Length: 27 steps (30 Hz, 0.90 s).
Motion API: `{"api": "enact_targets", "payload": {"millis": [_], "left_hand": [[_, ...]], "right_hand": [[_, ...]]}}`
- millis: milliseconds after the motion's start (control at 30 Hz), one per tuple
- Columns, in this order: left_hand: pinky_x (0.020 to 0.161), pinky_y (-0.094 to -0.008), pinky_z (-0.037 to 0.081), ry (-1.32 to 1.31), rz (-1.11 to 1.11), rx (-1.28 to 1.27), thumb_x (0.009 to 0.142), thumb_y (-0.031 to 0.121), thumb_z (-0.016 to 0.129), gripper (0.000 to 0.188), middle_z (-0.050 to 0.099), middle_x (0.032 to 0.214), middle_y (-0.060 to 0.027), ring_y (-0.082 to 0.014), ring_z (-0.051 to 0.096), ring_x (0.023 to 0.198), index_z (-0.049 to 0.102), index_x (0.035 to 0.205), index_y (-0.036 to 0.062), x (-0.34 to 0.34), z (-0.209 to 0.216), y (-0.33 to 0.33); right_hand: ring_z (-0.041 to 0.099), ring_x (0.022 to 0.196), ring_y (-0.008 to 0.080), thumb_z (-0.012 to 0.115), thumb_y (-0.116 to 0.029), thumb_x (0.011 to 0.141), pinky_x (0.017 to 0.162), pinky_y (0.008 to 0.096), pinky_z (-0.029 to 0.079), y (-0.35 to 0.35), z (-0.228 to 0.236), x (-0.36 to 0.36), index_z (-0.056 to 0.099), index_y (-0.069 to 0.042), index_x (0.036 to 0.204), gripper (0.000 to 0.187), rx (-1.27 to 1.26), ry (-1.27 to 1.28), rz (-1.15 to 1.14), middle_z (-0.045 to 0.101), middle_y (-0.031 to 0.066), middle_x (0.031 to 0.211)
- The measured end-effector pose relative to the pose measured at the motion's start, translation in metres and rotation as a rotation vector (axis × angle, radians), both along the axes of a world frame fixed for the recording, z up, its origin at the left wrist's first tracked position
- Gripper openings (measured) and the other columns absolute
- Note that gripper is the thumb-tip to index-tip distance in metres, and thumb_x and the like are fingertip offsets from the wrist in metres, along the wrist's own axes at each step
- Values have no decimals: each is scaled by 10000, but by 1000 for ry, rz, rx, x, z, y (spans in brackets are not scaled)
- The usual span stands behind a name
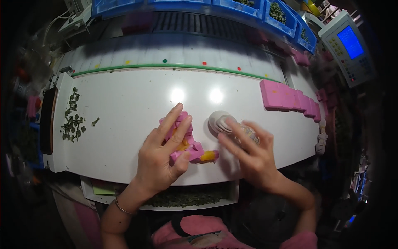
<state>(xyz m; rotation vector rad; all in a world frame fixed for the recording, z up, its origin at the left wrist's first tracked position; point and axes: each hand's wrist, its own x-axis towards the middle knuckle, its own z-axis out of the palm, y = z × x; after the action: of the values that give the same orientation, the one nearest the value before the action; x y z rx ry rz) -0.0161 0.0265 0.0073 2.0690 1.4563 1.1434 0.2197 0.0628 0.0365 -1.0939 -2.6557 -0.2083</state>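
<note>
My left hand (159,145) rests on a pink folded piece with yellow patches (195,150) on the white table. Its thumb presses the near side, and two fingers stretch over the top. A yellow and pink end of the piece sticks out to the right. Beside it, my right hand (253,151) is curled over a white rounded object (222,122) with a patterned part under the fingers. Motion blurs these fingers, and they hide most of that object, so its kind is unclear.
Pink blocks (282,96) stand in a row at the right. Small dark green pieces (74,124) lie scattered at the left. An open drawer (236,195) under the near edge holds dark green bits. Blue bins (257,14) line the back, with a blue-screened device (346,47) at upper right.
</note>
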Motion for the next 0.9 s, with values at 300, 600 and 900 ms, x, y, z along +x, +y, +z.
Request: {"api": "enact_targets", "payload": {"millis": [300,600,900], "left_hand": [[803,-341,524,43,85,-4,751,202,679,462,490,1279,-147,-288,605,991,591,1183,63,6,14,-12],[774,-308,524,-100,-20,-89,621,115,798,677,509,1235,-143,-257,607,958,522,1237,56,5,12,-14],[816,-310,515,-432,-33,-378,712,1,708,541,591,1080,-128,-186,618,960,492,1208,22,4,14,-18]], "right_hand": [[512,908,220,550,-97,742,717,302,502,7,-5,-19,527,64,1102,395,-374,-17,533,487,129,1094],[567,976,350,546,3,778,791,343,504,3,-5,-11,430,62,1218,459,-536,135,319,456,200,1159],[540,780,120,772,-153,736,643,234,462,6,29,-67,294,-13,1411,838,-915,793,543,521,100,1095]]}}
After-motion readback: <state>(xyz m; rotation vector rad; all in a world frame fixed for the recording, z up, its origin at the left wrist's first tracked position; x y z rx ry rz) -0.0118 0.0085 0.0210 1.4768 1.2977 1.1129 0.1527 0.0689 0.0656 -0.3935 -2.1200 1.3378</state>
